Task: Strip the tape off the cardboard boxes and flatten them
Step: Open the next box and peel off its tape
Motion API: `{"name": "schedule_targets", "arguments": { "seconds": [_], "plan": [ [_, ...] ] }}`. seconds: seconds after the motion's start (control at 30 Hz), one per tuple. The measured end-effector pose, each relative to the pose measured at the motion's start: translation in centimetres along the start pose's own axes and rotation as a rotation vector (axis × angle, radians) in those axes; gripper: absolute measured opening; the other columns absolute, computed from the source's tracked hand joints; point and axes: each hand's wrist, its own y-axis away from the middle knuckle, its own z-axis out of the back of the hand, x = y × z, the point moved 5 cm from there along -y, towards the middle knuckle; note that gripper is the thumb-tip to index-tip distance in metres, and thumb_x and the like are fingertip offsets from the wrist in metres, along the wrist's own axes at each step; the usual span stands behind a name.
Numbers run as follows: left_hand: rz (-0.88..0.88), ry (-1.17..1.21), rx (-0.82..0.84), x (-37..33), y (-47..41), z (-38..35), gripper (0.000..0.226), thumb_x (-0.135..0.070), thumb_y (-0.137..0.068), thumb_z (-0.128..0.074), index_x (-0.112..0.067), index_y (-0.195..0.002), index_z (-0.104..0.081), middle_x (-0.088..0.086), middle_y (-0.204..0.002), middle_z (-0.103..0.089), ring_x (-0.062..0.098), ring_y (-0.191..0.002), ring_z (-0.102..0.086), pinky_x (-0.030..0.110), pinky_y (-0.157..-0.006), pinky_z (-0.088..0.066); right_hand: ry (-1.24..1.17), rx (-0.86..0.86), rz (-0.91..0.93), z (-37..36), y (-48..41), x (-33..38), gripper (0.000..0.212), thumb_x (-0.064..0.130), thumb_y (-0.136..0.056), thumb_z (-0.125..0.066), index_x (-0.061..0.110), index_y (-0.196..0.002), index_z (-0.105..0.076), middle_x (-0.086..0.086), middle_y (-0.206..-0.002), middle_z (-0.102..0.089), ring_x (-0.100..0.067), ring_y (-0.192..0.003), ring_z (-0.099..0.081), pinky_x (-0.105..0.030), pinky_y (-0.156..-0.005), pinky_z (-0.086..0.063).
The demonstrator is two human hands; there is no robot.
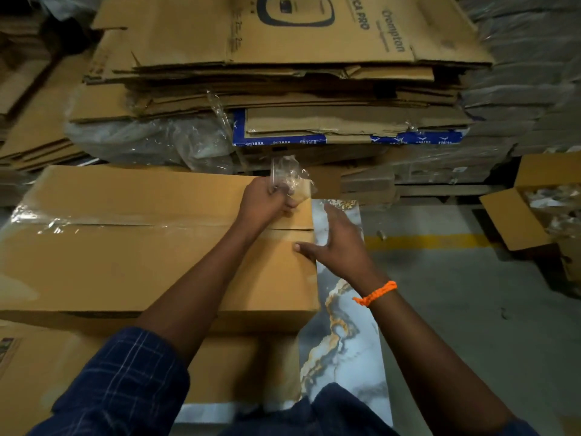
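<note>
Fingers of the left hand curl tight around one crumpled wad of clear tape, which stands up above the knuckles at the far right corner of the box top. The right hand is spread flat with straight fingers and grips nothing. Its thumb touches the right end of the box, and its palm hovers over the marbled slab beside that end. One orange thread band circles the right wrist, and a dark checked sleeve covers the left upper arm.

One long brown cardboard box lies in front of the person, closed, its two top flaps meeting in a seam that runs from left to right. One shiny, wrinkled stretch of clear tape sticks to the seam at the far left end. The right part of the seam shows bare cardboard. The box rests partly on the slab, and a second brown carton shows below its near edge.

Behind stands one tall stack of flattened cartons, with loose clear plastic hanging at its left side. At the right, one open box sits on the floor, near a yellow line.
</note>
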Motion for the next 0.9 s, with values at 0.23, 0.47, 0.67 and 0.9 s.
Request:
{"name": "schedule_targets", "arguments": {
  "seconds": [0.23, 0.47, 0.67, 0.9],
  "plan": [
    [-0.034, 0.220, -0.033, 0.3, -1.5, 0.9, 0.017, -0.014, -0.099, -0.061, -0.007, -0.108, -0.073, 0.004, -0.093, -0.075, 0.008, -0.079, -0.067, 0.016, -0.069, -0.051, 0.097, 0.210, 0.155, -2.5, -1.9, 0.0, 0.089, 0.047, -0.088, -0.073, 0.012, -0.157, -0.030, -0.004, -0.167, -0.020, -0.022, -0.153, -0.020, -0.032, -0.123, -0.019],
    [-0.112, 0.225, -0.188, 0.2, -2.5, 1.3, 0.020, -0.024, -0.106, -0.050, -0.021, -0.116, -0.067, -0.002, -0.084, -0.074, -0.002, -0.074, -0.065, 0.013, -0.070, -0.049, 0.203, 0.189, 0.119, -2.5, -2.9, -0.1, 0.093, 0.057, -0.082, -0.074, 0.019, -0.156, -0.034, 0.007, -0.166, -0.023, -0.025, -0.145, -0.035, -0.047, -0.111, -0.042],
    [-0.147, 0.181, 0.059, -0.2, -2.2, -0.2, 0.016, -0.023, -0.101, -0.052, -0.025, -0.105, -0.068, -0.002, -0.103, -0.071, 0.017, -0.097, -0.066, 0.039, -0.087, -0.053, 0.214, 0.166, 0.104, -1.8, -4.3, 0.1, 0.092, 0.063, -0.071, -0.079, 0.022, -0.144, -0.043, 0.000, -0.142, -0.045, -0.031, -0.128, -0.042, -0.041, -0.103, -0.041],
    [-0.146, -0.005, 0.058, -1.9, -2.8, 0.4, 0.048, -0.040, -0.111, -0.031, -0.018, -0.108, -0.073, -0.001, -0.098, -0.074, 0.007, -0.086, -0.068, 0.023, -0.074, -0.051, 0.452, 0.257, 0.101, -1.5, -7.5, 0.5, 0.134, 0.092, -0.057, -0.064, 0.019, -0.159, -0.015, -0.005, -0.167, -0.010, -0.037, -0.148, -0.018, -0.056, -0.119, -0.024]
  ]
}}
